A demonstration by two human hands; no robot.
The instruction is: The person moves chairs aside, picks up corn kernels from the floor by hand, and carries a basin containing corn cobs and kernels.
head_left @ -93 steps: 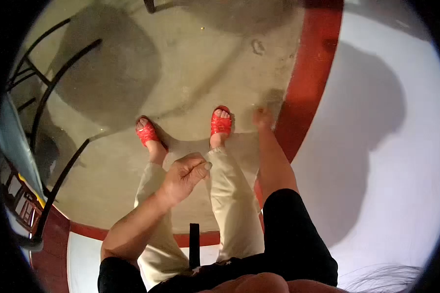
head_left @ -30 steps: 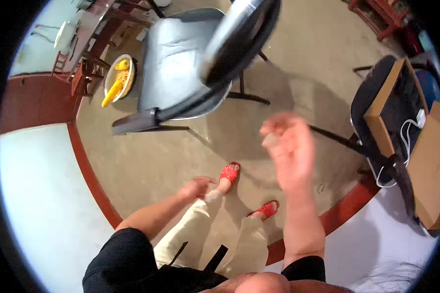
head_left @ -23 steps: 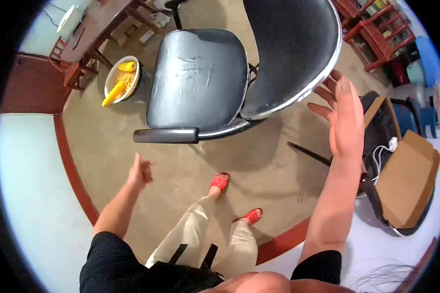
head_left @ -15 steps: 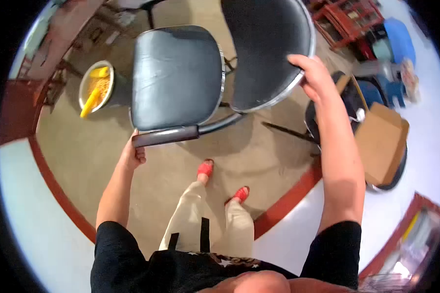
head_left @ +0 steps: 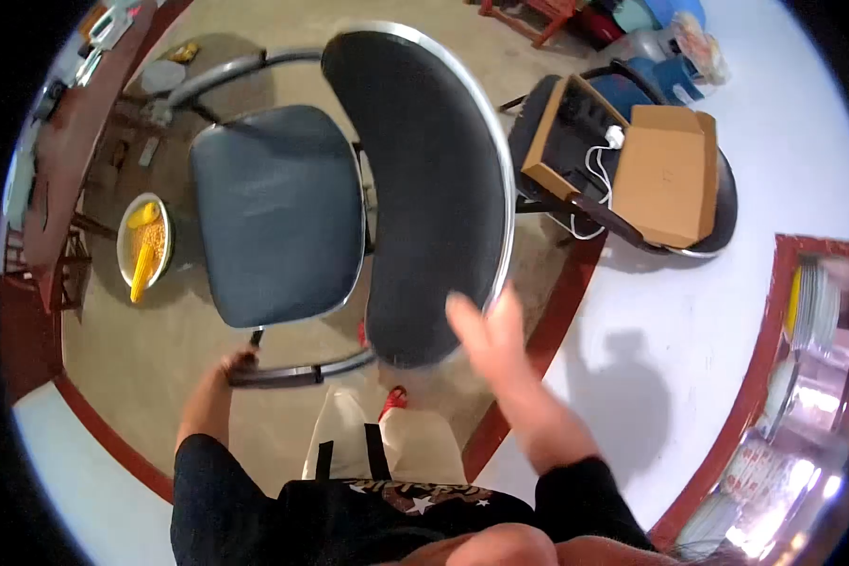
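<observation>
A black chair with a dark padded seat [head_left: 278, 212] and a chrome-edged backrest [head_left: 434, 189] stands in front of me. My left hand [head_left: 240, 362] is closed round the front end of the chair's near armrest [head_left: 288, 375]. At the lower right edge of the backrest is my right hand [head_left: 491, 335], its thumb over the padded face and its fingers on the chrome rim, partly hidden and blurred.
A bowl with corn cobs and kernels [head_left: 148, 247] sits left of the chair. Behind it runs a long brown table [head_left: 71, 156]. At the right, a second chair [head_left: 724, 212] bears an open cardboard box [head_left: 665, 174] with a white cable. A shelf with plates [head_left: 811, 311] stands far right.
Both hands have gone from free of the chair to its armrest and backrest. Since half a second ago, the chair has come closer to my body and the view has shifted right.
</observation>
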